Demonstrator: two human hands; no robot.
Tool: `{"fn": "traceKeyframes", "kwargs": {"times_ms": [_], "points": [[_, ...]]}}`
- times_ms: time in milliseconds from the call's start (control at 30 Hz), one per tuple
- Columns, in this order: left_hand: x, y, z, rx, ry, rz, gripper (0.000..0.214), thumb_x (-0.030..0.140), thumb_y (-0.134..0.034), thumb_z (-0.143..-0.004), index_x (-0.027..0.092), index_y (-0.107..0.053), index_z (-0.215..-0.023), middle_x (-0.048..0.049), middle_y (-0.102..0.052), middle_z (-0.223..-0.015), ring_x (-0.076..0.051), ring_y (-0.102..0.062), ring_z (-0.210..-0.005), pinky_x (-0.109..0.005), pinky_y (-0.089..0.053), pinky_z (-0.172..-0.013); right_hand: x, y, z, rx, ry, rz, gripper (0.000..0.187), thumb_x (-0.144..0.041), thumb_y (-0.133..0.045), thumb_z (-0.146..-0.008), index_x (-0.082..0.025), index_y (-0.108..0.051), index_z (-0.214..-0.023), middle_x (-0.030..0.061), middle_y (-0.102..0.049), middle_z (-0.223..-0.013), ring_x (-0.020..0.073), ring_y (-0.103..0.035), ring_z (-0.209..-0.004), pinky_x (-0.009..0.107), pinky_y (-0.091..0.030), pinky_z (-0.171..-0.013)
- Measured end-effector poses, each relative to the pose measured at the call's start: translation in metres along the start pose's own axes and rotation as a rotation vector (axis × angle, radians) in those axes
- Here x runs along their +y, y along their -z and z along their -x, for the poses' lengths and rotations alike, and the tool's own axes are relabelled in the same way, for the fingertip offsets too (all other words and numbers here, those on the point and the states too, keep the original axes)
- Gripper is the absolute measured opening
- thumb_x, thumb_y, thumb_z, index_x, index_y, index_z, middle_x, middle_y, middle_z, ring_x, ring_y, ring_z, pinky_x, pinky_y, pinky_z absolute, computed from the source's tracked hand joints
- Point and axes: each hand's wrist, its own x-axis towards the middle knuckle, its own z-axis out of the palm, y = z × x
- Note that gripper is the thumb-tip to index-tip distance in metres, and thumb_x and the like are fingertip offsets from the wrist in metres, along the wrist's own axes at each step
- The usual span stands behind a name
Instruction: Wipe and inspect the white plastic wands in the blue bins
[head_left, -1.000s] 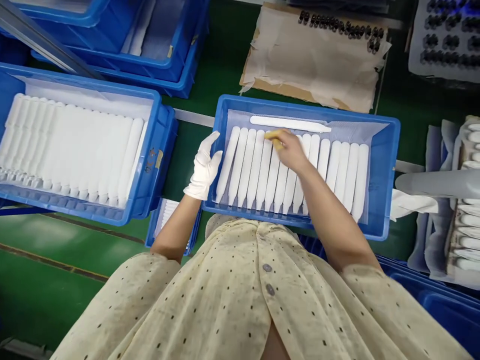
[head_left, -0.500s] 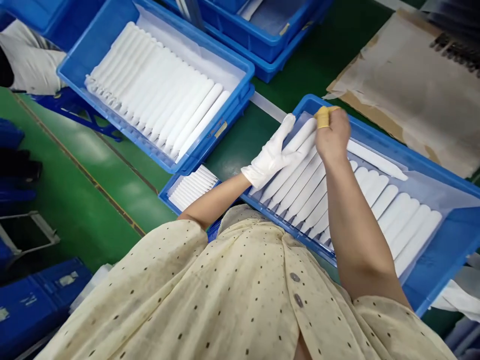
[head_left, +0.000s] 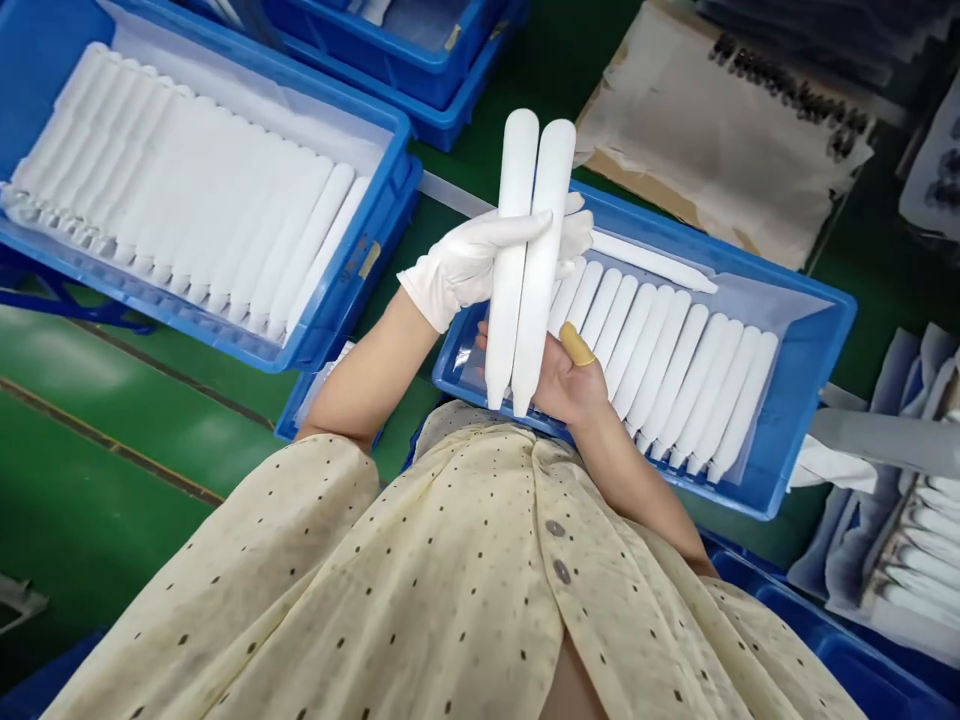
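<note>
The two tapered pieces [head_left: 529,260] are plain glossy white, the same white as the rows lying in both crates. The left hand [head_left: 480,265] wears a white fabric glove. The right hand [head_left: 570,385] is bare, with a mustard-yellow cot [head_left: 576,345] on one of its fingers. The near crate [head_left: 795,400] and the far crate [head_left: 360,270] are bright blue. The surface [head_left: 112,440] is dark green, crossed by a thin brownish line. The shirt [head_left: 450,600] is cream, scattered with small dark dots and set with grey buttons. The paper-covered cardboard [head_left: 697,150] is off-white with brown edges, and the small parts [head_left: 787,90] on it are black
</note>
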Motion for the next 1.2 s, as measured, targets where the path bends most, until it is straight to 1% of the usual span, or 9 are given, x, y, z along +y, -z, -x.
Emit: {"fn": "traceKeyframes", "kwargs": {"times_ms": [167, 300, 433, 633, 800, 900, 1033, 1133, 1200], "points": [[-0.001, -0.012, -0.011, -0.033, 0.048, -0.044, 0.050, 0.030, -0.029, -0.115, 0.014, -0.042, -0.161, -0.0115, -0.058, -0.156, -0.032, -0.049, -0.151, -0.052, -0.054, -0.118, 0.005, -0.008, 0.018, -0.049, 0.042, -0.256, 0.069, -0.073, -0.051, -0.087, -0.026, -0.065, -0.135, 0.0102, -0.067, -0.145, 0.0363, -0.059, -0.141, 0.063, -0.055, -0.107], [-0.003, -0.017, -0.013, -0.037, 0.080, -0.099, 0.055, 0.042, -0.030, -0.115, 0.014, -0.038, -0.162, -0.0130, -0.059, -0.154, -0.038, -0.047, -0.151, -0.061, -0.054, -0.114, 0.005, -0.008, 0.023, -0.014, 0.078, -0.254, 0.062, -0.058, -0.074, -0.079, -0.029, -0.065, -0.133, 0.0072, -0.065, -0.150, 0.0350, -0.056, -0.145, 0.059, -0.058, -0.109], [0.002, -0.028, -0.010, -0.007, 0.037, 0.066, 0.057, 0.039, -0.038, -0.112, 0.012, -0.037, -0.161, -0.0137, -0.057, -0.156, -0.034, -0.052, -0.148, -0.054, -0.048, -0.124, 0.000, -0.015, 0.024, 0.072, 0.129, -0.209, 0.061, -0.038, -0.090, -0.072, -0.033, -0.063, -0.126, 0.0042, -0.069, -0.144, 0.0321, -0.066, -0.135, 0.054, -0.062, -0.105], [0.014, -0.049, 0.000, -0.071, -0.054, 0.063, 0.070, 0.049, -0.082, -0.084, 0.019, -0.062, -0.144, -0.0128, -0.067, -0.147, -0.041, -0.058, -0.142, -0.056, -0.054, -0.118, -0.013, -0.012, 0.017, 0.135, 0.266, -0.134, 0.063, -0.047, -0.092, -0.072, -0.032, -0.057, -0.122, 0.0055, -0.078, -0.122, 0.0308, -0.078, -0.110, 0.052, -0.066, -0.092], [0.019, -0.057, 0.007, -0.014, -0.034, 0.018, 0.054, 0.046, -0.082, -0.085, 0.016, -0.076, -0.129, -0.0146, -0.074, -0.135, -0.041, -0.067, -0.131, -0.057, -0.057, -0.112, -0.015, 0.003, 0.012, 0.139, 0.396, 0.068, 0.059, -0.057, -0.088, -0.076, -0.028, -0.061, -0.120, 0.0049, -0.076, -0.111, 0.0282, -0.076, -0.102, 0.046, -0.064, -0.086], [0.017, -0.060, 0.007, 0.021, -0.034, 0.041, 0.050, 0.050, -0.079, -0.088, 0.016, -0.078, -0.125, -0.0138, -0.075, -0.132, -0.039, -0.071, -0.124, -0.052, -0.059, -0.109, -0.017, 0.007, 0.010, 0.321, 0.517, 0.267, 0.052, -0.068, -0.073, -0.087, -0.026, -0.065, -0.116, 0.0055, -0.072, -0.102, 0.0264, -0.071, -0.098, 0.044, -0.062, -0.086], [0.017, -0.058, 0.002, 0.248, -0.108, 0.171, 0.052, 0.057, -0.078, -0.087, 0.016, -0.078, -0.119, -0.0135, -0.074, -0.130, -0.027, -0.076, -0.103, -0.035, -0.064, -0.086, -0.030, 0.006, 0.009, 0.558, 0.730, 0.262, 0.057, -0.062, -0.065, -0.095, -0.029, -0.057, -0.141, 0.0057, -0.069, -0.104, 0.0232, -0.067, -0.098, 0.043, -0.058, -0.095], [0.026, -0.059, 0.002, 0.361, -0.018, 0.350, 0.050, 0.061, -0.063, -0.098, 0.016, -0.075, -0.118, -0.0094, -0.075, -0.104, -0.011, -0.064, -0.064, -0.022, -0.052, -0.053, -0.040, 0.006, 0.011, 0.418, 0.657, -0.056, 0.056, -0.048, -0.073, -0.090, -0.032, -0.057, -0.142, 0.0003, -0.066, -0.095, 0.0155, -0.064, -0.081, 0.034, -0.060, -0.082], [0.032, -0.064, 0.005, 0.371, 0.063, 0.480, 0.044, 0.054, -0.052, -0.106, 0.018, -0.072, -0.121, -0.0038, -0.069, -0.088, -0.008, -0.055, -0.054, -0.020, -0.044, -0.045, -0.043, 0.006, 0.014, 0.292, 0.539, -0.257, 0.049, -0.039, -0.077, -0.085, -0.031, -0.063, -0.131, -0.0024, -0.064, -0.089, 0.0108, -0.059, -0.072, 0.027, -0.058, -0.071]]}}
